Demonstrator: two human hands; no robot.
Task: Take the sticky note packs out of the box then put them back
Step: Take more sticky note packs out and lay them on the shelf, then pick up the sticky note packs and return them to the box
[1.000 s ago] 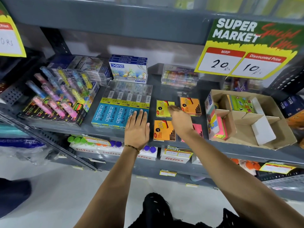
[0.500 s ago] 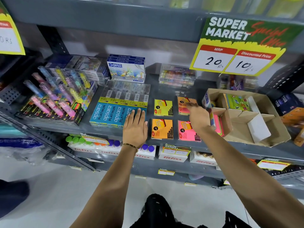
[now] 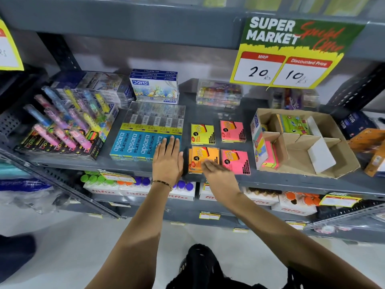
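Several sticky note packs lie on the grey shelf (image 3: 218,113): a yellow pack (image 3: 202,134), a pink pack (image 3: 233,131), an orange pack (image 3: 203,156) and a second pink pack (image 3: 236,161). My right hand (image 3: 216,172) hovers over the orange pack's near edge, fingers loosely together, holding nothing. My left hand (image 3: 167,161) rests flat on the shelf, fingertips on the blue pencil boxes (image 3: 141,142). The cardboard box (image 3: 325,163) stands at right with a green pack (image 3: 293,124) at its back and a pink-green stack (image 3: 270,155) in its left compartment.
Highlighter packs (image 3: 62,130) fill the shelf's left. Oil pastel boxes (image 3: 154,86) and clear cases (image 3: 218,92) stand at the back. A price sign (image 3: 291,53) hangs above the box. Orange boxes (image 3: 373,151) crowd the far right. A lower shelf holds bottles (image 3: 141,184).
My right hand drew back from the far packs by the box to the near orange pack. A pink pack now lies uncovered at the back right. My left hand stayed put.
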